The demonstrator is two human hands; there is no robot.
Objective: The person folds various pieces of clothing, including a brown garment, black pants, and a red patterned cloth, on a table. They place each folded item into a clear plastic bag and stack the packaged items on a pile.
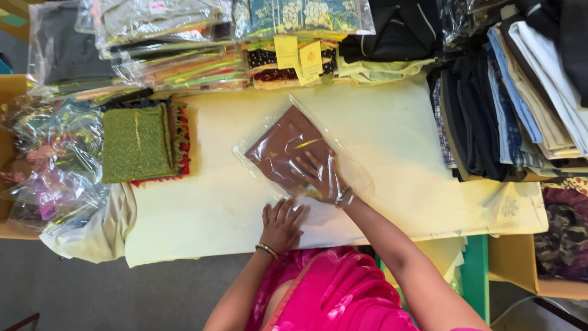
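Observation:
A folded brown cloth [280, 146] lies inside a clear plastic bag [349, 175] on the pale yellow table cover [392, 129]. My right hand [316, 172] is inside the bag's open end, fingers spread flat on the brown cloth. My left hand [281, 223] rests palm down on the table cover, just below the bag's near corner, touching its edge. It wears a bangle and holds nothing.
A folded green cloth with red trim [139, 143] lies at the left. Crumpled plastic bags [52, 162] sit at the far left. Bagged fabrics [165, 49] are stacked along the back, and folded dark and light clothes [508, 104] at the right.

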